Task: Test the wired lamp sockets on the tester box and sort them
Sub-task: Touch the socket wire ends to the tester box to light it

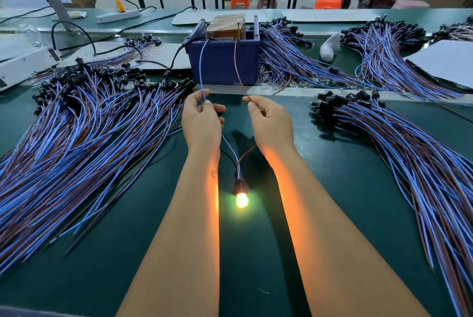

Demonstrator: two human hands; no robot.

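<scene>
Left hand (pixel 202 117) pinching blue wire (pixel 201 71) betw. thumb & forefinger, fingers curled round it. Right hand (pixel 271 122) pinching brown wire (pixel 236 66) same way, thumb & forefinger clamped on it. Both wires running up & away to top of blue tester box (pixel 225 61), ends at the box's upper edge near two upright metal pins; exact contact too small to tell. Cardboard-coloured block (pixel 226 25) sitting inside box. Black cable (pixel 163 63) entering box from left side.

Below hands, blue & brown wires converging betw. forearms into black lamp socket (pixel 239 186) lying on green mat (pixel 256 265). Bulb (pixel 242 200) in socket lit, bright yellow-white, orange glow on inner side of both forearms.

Big pile of wired sockets (pixel 76 132) on mat at left, black ends toward far side. Second pile (pixel 396 142) at right, black ends near right hand's side, well apart from it. More bundles (pixel 294 61) behind & right of box. White bulb-shaped item (pixel 329 47) lying right of box. White power strip (pixel 117 15) w/ yellow plug at far left. White unit (pixel 25 66) at left edge.
</scene>
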